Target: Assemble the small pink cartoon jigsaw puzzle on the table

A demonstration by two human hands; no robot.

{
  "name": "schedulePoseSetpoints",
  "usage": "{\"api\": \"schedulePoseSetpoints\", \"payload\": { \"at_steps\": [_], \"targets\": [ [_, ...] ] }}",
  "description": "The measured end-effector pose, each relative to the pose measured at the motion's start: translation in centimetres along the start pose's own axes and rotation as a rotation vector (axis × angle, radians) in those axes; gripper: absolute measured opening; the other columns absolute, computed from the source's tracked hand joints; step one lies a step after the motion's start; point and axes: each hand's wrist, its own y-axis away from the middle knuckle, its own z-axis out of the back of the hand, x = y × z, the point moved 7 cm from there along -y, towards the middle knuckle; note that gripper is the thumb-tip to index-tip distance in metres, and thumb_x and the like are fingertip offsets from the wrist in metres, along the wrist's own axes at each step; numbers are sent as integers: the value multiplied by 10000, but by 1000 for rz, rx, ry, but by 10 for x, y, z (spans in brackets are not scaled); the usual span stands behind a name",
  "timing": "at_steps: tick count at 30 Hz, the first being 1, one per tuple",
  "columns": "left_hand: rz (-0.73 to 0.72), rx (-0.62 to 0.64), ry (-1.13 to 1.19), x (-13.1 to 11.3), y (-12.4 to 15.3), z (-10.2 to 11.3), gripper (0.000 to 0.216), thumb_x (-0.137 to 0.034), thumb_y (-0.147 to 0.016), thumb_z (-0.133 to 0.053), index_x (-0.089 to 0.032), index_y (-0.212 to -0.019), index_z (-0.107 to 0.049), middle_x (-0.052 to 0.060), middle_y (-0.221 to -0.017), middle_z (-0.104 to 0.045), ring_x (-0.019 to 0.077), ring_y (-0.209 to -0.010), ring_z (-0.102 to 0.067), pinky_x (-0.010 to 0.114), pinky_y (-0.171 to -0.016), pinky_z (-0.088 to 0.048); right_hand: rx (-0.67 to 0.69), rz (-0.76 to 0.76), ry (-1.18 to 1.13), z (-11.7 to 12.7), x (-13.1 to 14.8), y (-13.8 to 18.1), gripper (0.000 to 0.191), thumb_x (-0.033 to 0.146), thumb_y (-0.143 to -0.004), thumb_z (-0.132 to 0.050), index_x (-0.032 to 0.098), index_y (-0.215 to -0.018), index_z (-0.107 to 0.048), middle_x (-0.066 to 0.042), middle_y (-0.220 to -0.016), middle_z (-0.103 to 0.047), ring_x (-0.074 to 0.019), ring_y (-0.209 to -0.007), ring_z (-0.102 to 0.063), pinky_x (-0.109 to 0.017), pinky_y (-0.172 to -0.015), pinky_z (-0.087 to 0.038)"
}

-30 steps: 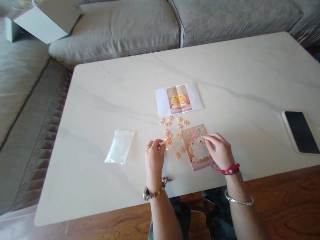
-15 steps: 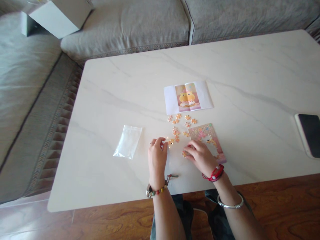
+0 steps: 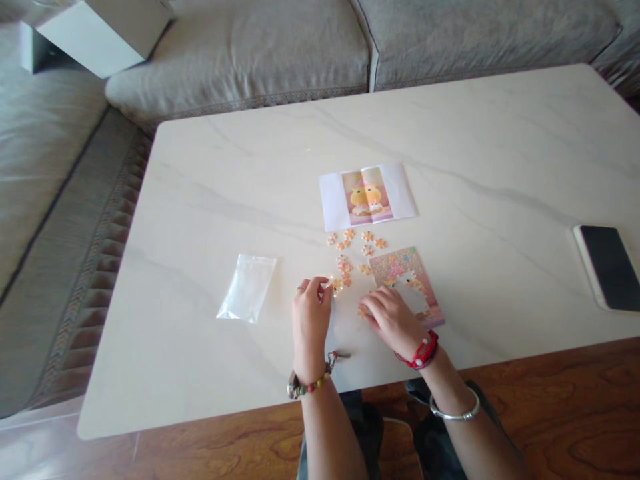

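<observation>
My left hand (image 3: 313,313) is curled in a pinch, its fingertips at a shiny yellow puzzle piece (image 3: 337,287) left of the partly assembled puzzle. Between the thumb and fingers of my right hand (image 3: 393,320) is an orange puzzle piece (image 3: 362,311), mostly covered. That hand rests over the lower left part of the puzzle (image 3: 395,261), whose pink and beige border surrounds a white gap in the middle. Several loose pieces (image 3: 345,264) lie between the puzzle and a creased reference picture (image 3: 367,195) of a yellow character.
A clear plastic bag (image 3: 247,288) lies on the white marbled table (image 3: 200,200), left of my hands. Near the right edge is a phone (image 3: 609,267). A grey sofa (image 3: 240,50) with a white box (image 3: 100,40) on it borders the table's far side.
The whole view has shifted slightly, moving the table items left. My left fingertips are a little closer to the yellow piece. My right hand keeps its piece, with its fingers turned slightly further down.
</observation>
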Motion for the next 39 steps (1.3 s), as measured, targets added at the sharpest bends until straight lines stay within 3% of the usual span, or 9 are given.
{"api": "schedulePoseSetpoints", "payload": {
  "at_steps": [6,11,19,32,39],
  "targets": [
    [13,0,-8,1,-1,0,153,-219,-771,-476,-183,-840,-607,-2,-661,-501,125,-619,-484,252,-627,-382,-227,-110,6,57,-61,17,190,113,-759,-508,192,-932,-505,-40,-796,-594,-175,-786,-550,-339,-754,-448],
    [6,17,19,-2,-2,-3,157,-211,-766,-469,-184,-839,-606,-8,-651,-494,119,-603,-475,250,-623,-385,-150,-31,29,69,-94,12,168,121,-749,-516,190,-902,-503,-37,-784,-591,-163,-760,-560,-316,-726,-463],
    [16,14,1,2,-2,0,149,-217,-763,-473,-187,-833,-602,-13,-637,-479,121,-596,-469,248,-617,-379,63,75,-13,55,-95,-5,96,110,-763,-488,197,-780,-525,-38,-764,-596,-162,-756,-544,-315,-700,-463],
    [31,24,11,2,-3,0,145,-203,-757,-482,-177,-836,-601,-13,-639,-477,117,-590,-462,247,-618,-376,88,158,-25,52,-97,-4,204,171,-817,-470,207,-746,-657,-49,-786,-616,-161,-785,-533,-327,-727,-472],
    [34,24,9,3,-2,0,146,-221,-759,-476,-190,-830,-599,-10,-643,-486,124,-597,-465,258,-628,-377,140,175,138,50,-89,6,280,89,-814,-412,194,-884,-662,-67,-857,-626,-171,-799,-525,-347,-734,-446]
  ]
}}
